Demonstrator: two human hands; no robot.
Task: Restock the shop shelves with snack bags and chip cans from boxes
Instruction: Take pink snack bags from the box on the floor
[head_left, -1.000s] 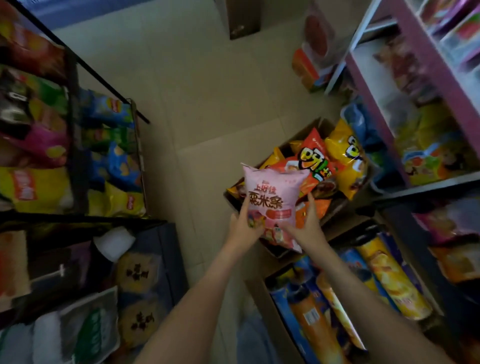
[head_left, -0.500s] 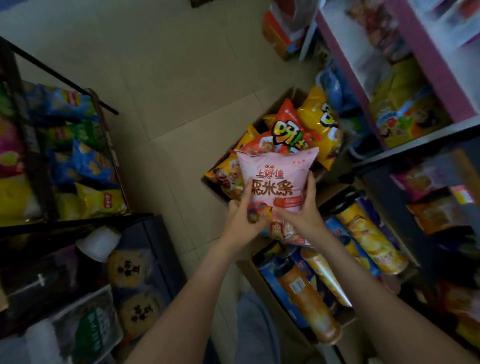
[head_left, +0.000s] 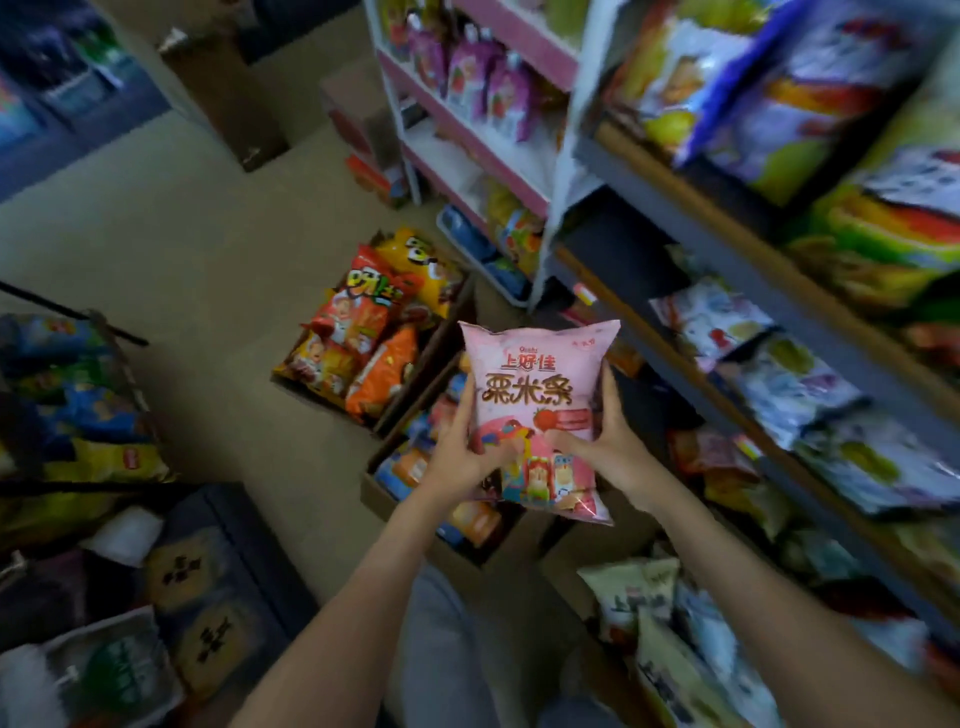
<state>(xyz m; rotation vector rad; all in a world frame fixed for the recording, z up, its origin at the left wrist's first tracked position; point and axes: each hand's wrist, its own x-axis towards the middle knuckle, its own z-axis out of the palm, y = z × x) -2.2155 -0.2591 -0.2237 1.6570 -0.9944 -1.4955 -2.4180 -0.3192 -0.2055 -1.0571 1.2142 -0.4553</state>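
A pink snack bag with brown lettering stands upright in the air at mid-frame. My left hand grips its lower left side and my right hand grips its lower right side, thumbs on the front. Below and behind the bag, an open cardboard box holds chip cans, mostly hidden by my hands. A second box further back is full of orange, red and yellow snack bags. The dark shelf unit on the right carries rows of snack bags.
A pink-and-white shelf with pouches stands behind the boxes. A rack of chip bags and a dark cabinet line the left. Light green bags lie low at right. Bare tiled floor stretches ahead, with a cardboard box further off.
Both hands have lifted the pink bag up and to the right, away from the boxes. The view has swung up and right, so the right-hand shelves fill more of the frame.
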